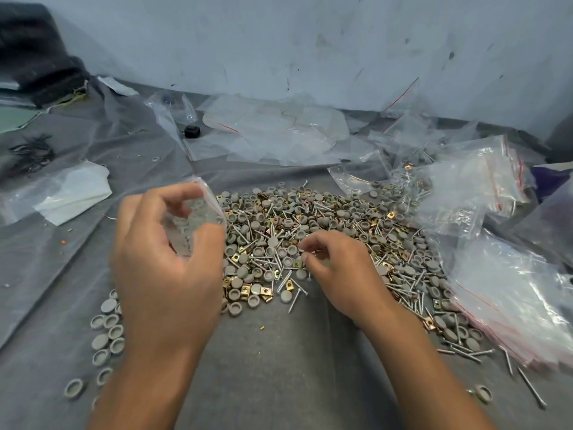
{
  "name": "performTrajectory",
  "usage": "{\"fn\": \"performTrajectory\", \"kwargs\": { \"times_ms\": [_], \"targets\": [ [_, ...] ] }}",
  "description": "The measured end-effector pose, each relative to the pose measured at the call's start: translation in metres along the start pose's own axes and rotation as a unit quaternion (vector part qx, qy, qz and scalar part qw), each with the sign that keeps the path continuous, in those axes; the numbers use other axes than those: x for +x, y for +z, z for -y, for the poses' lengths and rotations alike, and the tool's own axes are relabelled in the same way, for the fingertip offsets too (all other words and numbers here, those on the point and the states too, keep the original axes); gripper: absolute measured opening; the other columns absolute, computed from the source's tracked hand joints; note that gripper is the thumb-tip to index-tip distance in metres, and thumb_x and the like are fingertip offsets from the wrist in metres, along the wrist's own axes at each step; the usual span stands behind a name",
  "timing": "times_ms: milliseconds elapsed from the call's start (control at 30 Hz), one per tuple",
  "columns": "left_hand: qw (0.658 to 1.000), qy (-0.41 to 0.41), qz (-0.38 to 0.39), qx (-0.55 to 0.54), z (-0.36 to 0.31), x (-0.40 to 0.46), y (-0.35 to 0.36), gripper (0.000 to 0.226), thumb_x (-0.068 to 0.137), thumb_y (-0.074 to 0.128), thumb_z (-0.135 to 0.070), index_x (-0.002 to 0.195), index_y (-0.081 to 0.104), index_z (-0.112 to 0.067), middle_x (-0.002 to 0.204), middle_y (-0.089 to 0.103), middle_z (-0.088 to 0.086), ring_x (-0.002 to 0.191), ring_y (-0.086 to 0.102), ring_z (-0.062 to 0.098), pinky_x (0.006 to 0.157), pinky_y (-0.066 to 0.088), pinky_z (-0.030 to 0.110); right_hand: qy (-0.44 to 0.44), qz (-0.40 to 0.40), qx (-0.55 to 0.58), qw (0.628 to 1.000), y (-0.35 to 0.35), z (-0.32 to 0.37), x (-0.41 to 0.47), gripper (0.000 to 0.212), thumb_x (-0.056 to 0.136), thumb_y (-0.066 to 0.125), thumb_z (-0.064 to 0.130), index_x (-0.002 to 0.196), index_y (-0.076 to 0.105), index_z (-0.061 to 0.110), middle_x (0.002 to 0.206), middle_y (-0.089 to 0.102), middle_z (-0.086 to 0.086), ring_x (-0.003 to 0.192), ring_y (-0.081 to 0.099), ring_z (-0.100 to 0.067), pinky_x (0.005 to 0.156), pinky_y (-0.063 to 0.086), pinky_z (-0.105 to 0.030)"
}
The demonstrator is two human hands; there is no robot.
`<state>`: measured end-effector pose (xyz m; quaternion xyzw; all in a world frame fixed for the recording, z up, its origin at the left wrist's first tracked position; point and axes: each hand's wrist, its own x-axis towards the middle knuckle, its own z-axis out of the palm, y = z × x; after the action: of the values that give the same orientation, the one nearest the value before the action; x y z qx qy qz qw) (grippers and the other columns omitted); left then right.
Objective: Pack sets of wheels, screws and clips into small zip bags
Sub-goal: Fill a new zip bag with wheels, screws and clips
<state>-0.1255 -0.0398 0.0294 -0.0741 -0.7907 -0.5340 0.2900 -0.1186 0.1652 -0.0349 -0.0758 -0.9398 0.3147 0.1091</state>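
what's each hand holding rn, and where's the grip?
Left hand grips a small zip bag around its middle. Right hand fingertips pinch in the pile; the piece can't be told.

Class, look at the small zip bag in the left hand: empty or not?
Not empty: grey wheels show through the clear zip bag that the left hand holds.

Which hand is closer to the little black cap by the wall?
Left. The left hand holding the small zip bag is just below the black cap; the right hand is farther right.

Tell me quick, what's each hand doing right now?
Left hand: holding a small clear zip bag, fingers curled around it.
Right hand: fingertips pinched together over the pile of parts; what they hold, if anything, is too small to tell.
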Motion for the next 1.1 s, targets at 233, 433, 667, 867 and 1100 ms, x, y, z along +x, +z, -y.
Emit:
{"fn": "performTrajectory", "kwargs": {
  "times_ms": [233,433,667,867,1100],
  "targets": [
    [0.999,-0.005,0.033,0.025,0.006,0.005,-0.012,0.035,0.075,0.054,-0.025,0.107,0.066,-0.029,0.096,0.051,-0.009,0.085,0.05,-0.004,0.074,0.034,0.006,0.017,0.134,-0.02,0.991,0.005,0.008,-0.007,0.016,0.087,0.077,0.042,0.1,0.07,0.037,0.088,0.059,0.021,0.078,0.054,0.005,0.068,0.044,-0.022],
    [0.999,0.001,0.048,0.017,0.003,0.003,-0.022,0.035,0.075,0.055,-0.023,0.107,0.067,-0.026,0.093,0.049,-0.017,0.082,0.051,-0.003,0.076,0.035,0.007,-0.029,0.111,-0.084,0.99,0.012,0.012,-0.016,0.008,0.089,0.073,0.039,0.092,0.066,0.035,0.093,0.059,0.02,0.089,0.053,0.0,0.08,0.051,-0.033],
    [0.999,-0.009,0.042,0.019,0.004,0.004,-0.033,0.034,0.076,0.055,-0.023,0.108,0.066,-0.026,0.095,0.051,-0.012,0.08,0.05,0.0,0.075,0.037,0.013,-0.052,0.068,-0.141,0.986,0.02,0.024,-0.018,0.01,0.097,0.063,0.035,0.108,0.064,0.036,0.104,0.059,0.017,0.103,0.053,-0.012,0.081,0.05,-0.036],
    [0.993,-0.003,0.109,0.051,0.004,-0.003,-0.033,0.034,0.075,0.055,-0.025,0.108,0.064,-0.027,0.101,0.054,-0.008,0.091,0.05,-0.01,0.079,0.033,0.002,-0.101,0.11,-0.153,0.977,0.031,0.039,-0.024,0.017,0.093,0.068,0.042,0.108,0.062,0.037,0.107,0.056,0.018,0.104,0.045,-0.011,0.076,0.034,-0.03],
    [0.98,0.009,0.186,0.068,0.009,-0.01,-0.031,0.033,0.076,0.056,-0.028,0.107,0.065,-0.03,0.101,0.053,-0.016,0.098,0.052,-0.008,0.082,0.032,0.001,-0.082,0.113,-0.046,0.989,0.024,0.023,-0.021,0.018,0.103,0.056,0.023,0.116,0.064,0.032,0.098,0.059,0.013,0.096,0.054,-0.006,0.083,0.043,-0.025]
  ]
}}
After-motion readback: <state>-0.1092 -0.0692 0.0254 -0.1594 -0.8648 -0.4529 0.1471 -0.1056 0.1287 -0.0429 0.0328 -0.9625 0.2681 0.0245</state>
